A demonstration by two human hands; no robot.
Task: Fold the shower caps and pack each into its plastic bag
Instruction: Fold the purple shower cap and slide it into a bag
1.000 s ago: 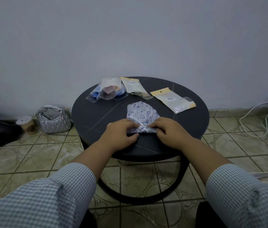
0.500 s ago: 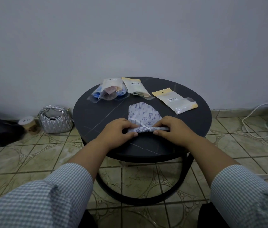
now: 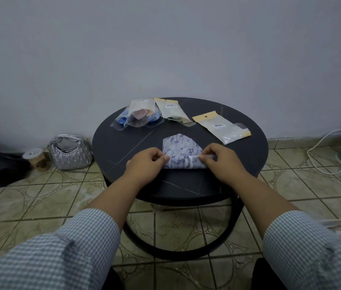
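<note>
Table [image 3: 249,155]: round, dark; bare top left of the hands. Cap [image 3: 181,148]: near front centre, rolled near edge lying left-right, point aimed at the wall. Bags [image 3: 221,126]: along the far rim. Left hand [image 3: 144,164], right hand [image 3: 221,162]: fingers pinching the roll's ends.

White shower cap [image 3: 181,146], perhaps blue-printed

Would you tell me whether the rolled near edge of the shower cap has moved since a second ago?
Yes. The roll has advanced away from the person, toward the empty bag, and covers more of the shower cap.
</note>
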